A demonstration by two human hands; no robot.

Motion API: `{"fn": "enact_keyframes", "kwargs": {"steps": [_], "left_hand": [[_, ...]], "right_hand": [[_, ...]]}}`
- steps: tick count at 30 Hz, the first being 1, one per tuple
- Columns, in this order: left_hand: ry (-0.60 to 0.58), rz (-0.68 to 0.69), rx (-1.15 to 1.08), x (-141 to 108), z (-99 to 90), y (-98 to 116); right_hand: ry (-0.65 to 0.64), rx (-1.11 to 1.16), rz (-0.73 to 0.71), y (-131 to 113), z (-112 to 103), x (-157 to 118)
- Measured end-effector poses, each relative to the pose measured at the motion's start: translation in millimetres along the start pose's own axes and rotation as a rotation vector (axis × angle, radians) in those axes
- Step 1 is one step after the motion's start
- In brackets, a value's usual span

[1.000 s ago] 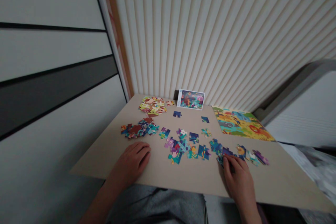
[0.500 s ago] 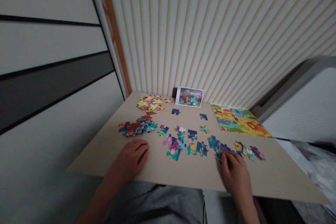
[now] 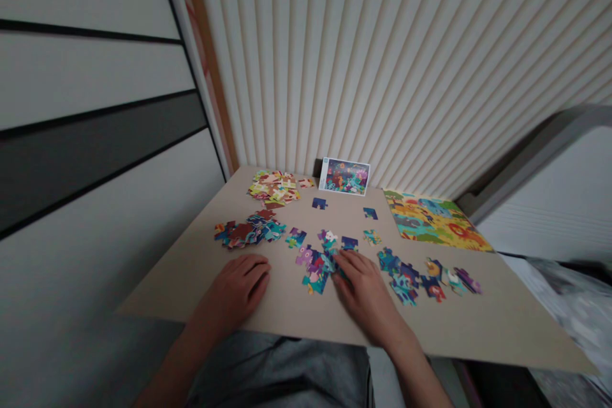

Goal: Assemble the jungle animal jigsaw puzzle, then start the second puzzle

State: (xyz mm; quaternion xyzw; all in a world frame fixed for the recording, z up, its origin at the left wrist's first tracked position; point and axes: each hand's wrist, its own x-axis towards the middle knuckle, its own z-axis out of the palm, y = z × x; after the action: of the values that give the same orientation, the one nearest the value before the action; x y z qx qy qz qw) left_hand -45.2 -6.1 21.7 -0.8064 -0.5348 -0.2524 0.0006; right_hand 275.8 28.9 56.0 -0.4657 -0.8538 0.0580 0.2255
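Note:
My left hand point(image 3: 238, 288) rests on the table at the left, fingers bent and close together, just below a pile of dark puzzle pieces point(image 3: 248, 229). It shows nothing held. My right hand point(image 3: 361, 290) reaches over the table's middle, its fingertips at the right edge of a joined cluster of sea-themed pieces point(image 3: 315, 268). Whatever lies under those fingers is hidden. A second joined group point(image 3: 404, 277) lies to the right of my right hand, with a purple piece point(image 3: 467, 281) farther right.
A picture card point(image 3: 345, 176) stands at the back. Yellow and red pieces point(image 3: 272, 187) are heaped at back left. A finished animal puzzle point(image 3: 435, 220) lies at back right. Loose blue pieces point(image 3: 320, 203) sit before the card. Pleated blinds point(image 3: 358, 64) rise behind.
My right hand has moved left from the right-hand group to the middle cluster, uncovering the former and covering some middle pieces. My left hand has stayed put.

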Motion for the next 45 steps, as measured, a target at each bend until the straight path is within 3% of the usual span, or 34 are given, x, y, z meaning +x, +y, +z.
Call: {"fn": "enact_keyframes", "kwargs": {"steps": [5, 9, 13, 17, 20, 22, 25, 27, 33, 45], "left_hand": [[0.004, 0.006, 0.007, 0.2, -0.1, 0.7], [0.017, 0.009, 0.01, 0.1, 0.6, 0.5], [0.023, 0.014, -0.003, -0.6, 2.7, -1.1], [0.044, 0.018, -0.001, -0.5, 2.7, -1.2], [0.025, 0.08, -0.001, -0.4, -4.5, 2.7], [-0.036, 0.203, -0.031, 0.0, -12.3, 6.9], [-0.168, 0.395, -0.092, 1.9, -22.6, 12.3], [-0.223, 0.446, -0.109, 3.4, -25.5, 13.2], [-0.239, 0.456, -0.105, 2.9, -19.6, 5.9], [-0.277, 0.456, -0.092, 1.0, -14.2, 0.0]], "right_hand": [[-0.012, -0.031, 0.018, -0.8, 8.1, 8.8], [0.09, -0.057, 0.006, -3.8, 3.7, 2.8], [0.185, -0.073, -0.103, -34.9, 8.4, -11.3], [0.12, -0.085, -0.3, -73.3, 33.3, -24.3], [0.07, -0.128, -0.314, -86.8, 47.5, -24.8], [0.027, -0.128, -0.294, -89.6, 48.1, -22.1], [-0.027, -0.074, -0.276, -89.6, 37.3, -20.4], [-0.041, -0.015, -0.255, -86.2, 26.9, -22.7], [-0.01, -0.045, -0.081, -54.7, 7.5, -29.9], [-0.1, -0.021, -0.094, -34.1, 6.6, -14.3]]}}
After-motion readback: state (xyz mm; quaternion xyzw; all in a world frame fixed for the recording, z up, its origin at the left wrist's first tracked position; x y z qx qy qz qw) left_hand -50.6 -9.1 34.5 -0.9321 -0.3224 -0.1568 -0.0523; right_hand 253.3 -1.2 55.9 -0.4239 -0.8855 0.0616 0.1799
